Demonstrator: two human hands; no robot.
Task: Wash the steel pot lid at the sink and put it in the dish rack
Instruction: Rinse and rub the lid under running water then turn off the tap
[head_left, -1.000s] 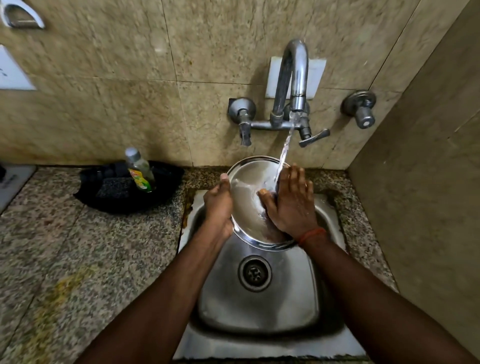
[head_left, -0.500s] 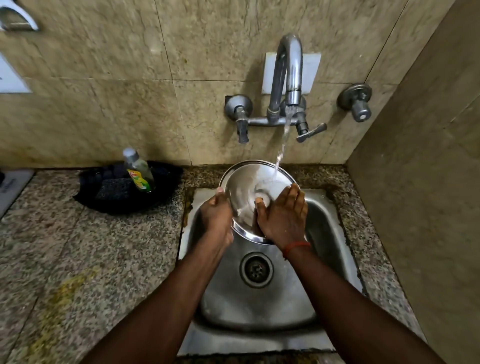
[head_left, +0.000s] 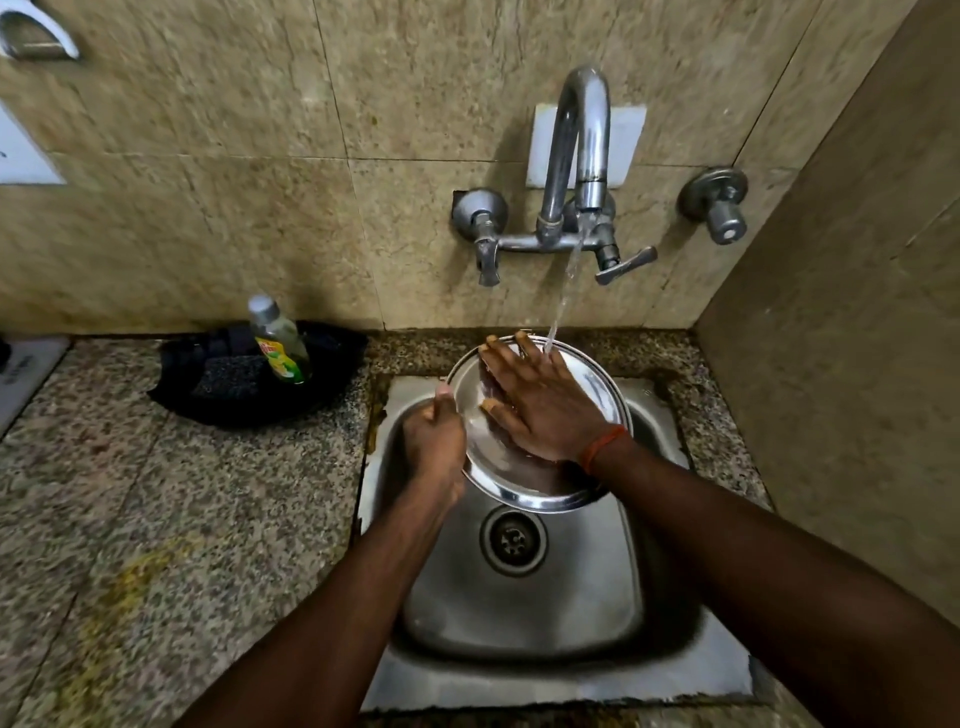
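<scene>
The round steel pot lid (head_left: 597, 400) is held tilted over the steel sink (head_left: 524, 587), under water running from the wall tap (head_left: 579, 156). My left hand (head_left: 434, 441) grips the lid's left rim. My right hand (head_left: 545, 402) lies flat on the lid's inner face with fingers spread, and the stream falls on its fingers. A red thread circles my right wrist. The dish rack is not in view.
A dish soap bottle (head_left: 278, 340) stands in a black tray (head_left: 249, 384) with a scrub pad on the granite counter (head_left: 130, 519) left of the sink. Tiled walls close in behind and on the right. A second wall valve (head_left: 719, 205) sits right of the tap.
My right hand has slid up across the lid, from its lower middle to the upper rim under the stream. The lid stays in my left hand.
</scene>
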